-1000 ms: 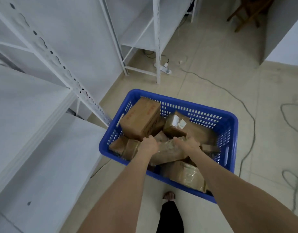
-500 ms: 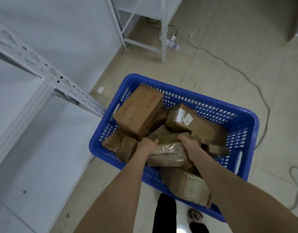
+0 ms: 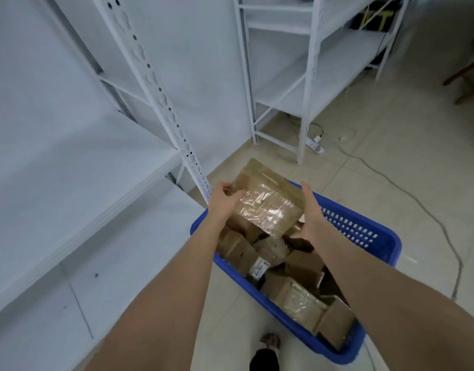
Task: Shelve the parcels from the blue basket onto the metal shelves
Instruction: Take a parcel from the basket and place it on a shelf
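Note:
A tape-wrapped brown parcel [image 3: 268, 202] is lifted above the blue basket [image 3: 364, 236], held between both hands. My left hand [image 3: 222, 199] grips its left end with fingers curled over the edge. My right hand [image 3: 312, 212] holds its right end, thumb under the near corner and fingers along the side. Several more brown parcels [image 3: 297, 279] lie in the basket on the floor. The white metal shelves [image 3: 70, 183] stand just left of the basket, their boards bare.
A slotted white upright [image 3: 161, 103] rises between the shelf and the basket. A second white rack [image 3: 310, 76] stands behind. A power strip [image 3: 314, 143] and cable [image 3: 407, 194] lie on the tiled floor. My foot [image 3: 269, 341] shows below.
Both hands have raised the taped parcel out of the basket, up and towards the left. The view has tilted up, showing more of the shelves.

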### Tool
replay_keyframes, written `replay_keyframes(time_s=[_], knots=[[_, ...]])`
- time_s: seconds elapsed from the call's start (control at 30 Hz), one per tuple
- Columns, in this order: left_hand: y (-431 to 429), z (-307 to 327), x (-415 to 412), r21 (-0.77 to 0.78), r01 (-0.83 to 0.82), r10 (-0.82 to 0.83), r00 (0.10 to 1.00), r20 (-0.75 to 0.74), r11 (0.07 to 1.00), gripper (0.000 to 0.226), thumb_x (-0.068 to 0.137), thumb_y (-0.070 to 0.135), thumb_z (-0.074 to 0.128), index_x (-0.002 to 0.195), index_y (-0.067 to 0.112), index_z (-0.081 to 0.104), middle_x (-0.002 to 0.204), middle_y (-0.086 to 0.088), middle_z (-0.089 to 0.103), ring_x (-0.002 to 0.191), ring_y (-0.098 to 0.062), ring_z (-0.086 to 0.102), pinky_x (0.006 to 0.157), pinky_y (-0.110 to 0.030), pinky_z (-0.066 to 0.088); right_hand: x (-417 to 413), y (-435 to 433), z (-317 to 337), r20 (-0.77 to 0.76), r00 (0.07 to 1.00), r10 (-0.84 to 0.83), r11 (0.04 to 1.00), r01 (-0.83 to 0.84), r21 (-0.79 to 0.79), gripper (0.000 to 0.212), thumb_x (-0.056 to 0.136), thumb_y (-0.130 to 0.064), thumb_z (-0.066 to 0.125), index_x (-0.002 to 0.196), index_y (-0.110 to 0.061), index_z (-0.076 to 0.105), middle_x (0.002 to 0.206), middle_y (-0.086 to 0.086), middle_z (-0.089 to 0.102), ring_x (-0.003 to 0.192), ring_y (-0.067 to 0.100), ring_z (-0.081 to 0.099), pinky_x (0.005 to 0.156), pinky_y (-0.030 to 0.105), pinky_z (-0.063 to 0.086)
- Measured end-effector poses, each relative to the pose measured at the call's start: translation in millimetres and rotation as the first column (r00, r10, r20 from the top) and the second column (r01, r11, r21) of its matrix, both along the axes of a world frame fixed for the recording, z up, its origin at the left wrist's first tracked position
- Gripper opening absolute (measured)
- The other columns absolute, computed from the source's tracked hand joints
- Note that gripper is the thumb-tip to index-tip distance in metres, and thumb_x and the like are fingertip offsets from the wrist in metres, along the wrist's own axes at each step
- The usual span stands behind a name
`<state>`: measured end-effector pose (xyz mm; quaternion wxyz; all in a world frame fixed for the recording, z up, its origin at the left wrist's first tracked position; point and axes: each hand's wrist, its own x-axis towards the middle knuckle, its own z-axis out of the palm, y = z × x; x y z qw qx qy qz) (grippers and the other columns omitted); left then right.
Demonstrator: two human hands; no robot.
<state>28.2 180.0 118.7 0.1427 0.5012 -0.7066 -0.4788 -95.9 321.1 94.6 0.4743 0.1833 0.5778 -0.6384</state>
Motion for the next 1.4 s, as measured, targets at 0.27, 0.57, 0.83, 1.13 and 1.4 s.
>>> replay_keyframes(time_s=[0.27,0.57,0.83,1.13,1.4], knots=[[40,111,99,0.159,-0.247,0.272,0.949,-0.158,0.956,0.071,0.078,0.072,0.054,0.12,0.016,0.043,0.115,0.0,0.046,0.106,-0.021,0.044,0.093,-0.047,0.04,73,11,67,-0.09,0.987,0.136,0.956,-0.154,-0.248,0.049,0.086,-0.005,0.061,0.128,-0.029,0.05,0.131,0.006,0.05,0.119,0.034,0.05,0.088,0.06,0.046],[44,170,204,0.124,-0.343,0.364,0.89,-0.276,0.931,0.055,0.081,0.069,0.053,0.118,0.029,0.049,0.126,0.002,0.048,0.115,-0.025,0.047,0.095,-0.052,0.047,162,-13,107,-0.03,0.967,0.252,0.874,-0.241,-0.422,0.077,0.06,-0.055,0.083,0.127,-0.029,0.055,0.123,0.01,0.06,0.111,0.037,0.059,0.087,0.06,0.05],[14,199,317,0.207,-0.251,0.312,0.882,-0.352,0.946,0.046,0.077,0.051,0.061,0.112,0.021,0.06,0.103,0.0,0.067,0.092,-0.022,0.066,0.081,-0.039,0.054,270,-45,134,-0.118,0.952,0.283,0.843,-0.305,-0.443,0.025,0.09,-0.027,0.053,0.111,-0.016,0.062,0.11,0.009,0.065,0.1,0.025,0.061,0.079,0.045,0.054],[-34,241,426,0.033,-0.103,0.108,0.96,-0.259,0.994,0.034,0.087,0.042,0.045,0.11,0.027,0.067,0.11,0.006,0.064,0.088,-0.014,0.063,0.076,-0.03,0.049,374,-83,142,-0.023,0.903,0.429,0.76,-0.375,-0.531,0.061,0.067,-0.048,0.079,0.121,-0.024,0.066,0.121,0.015,0.065,0.108,0.037,0.064,0.086,0.059,0.051],[-66,250,454,-0.33,-0.265,0.22,0.961,-0.168,0.906,0.028,0.093,0.023,0.051,0.113,0.021,0.07,0.116,0.001,0.067,0.109,-0.02,0.059,0.092,-0.034,0.05,429,-99,158,-0.076,0.926,0.369,0.759,-0.347,-0.55,0.053,0.08,-0.027,0.073,0.129,-0.02,0.055,0.126,0.018,0.059,0.107,0.038,0.063,0.095,0.056,0.049]])
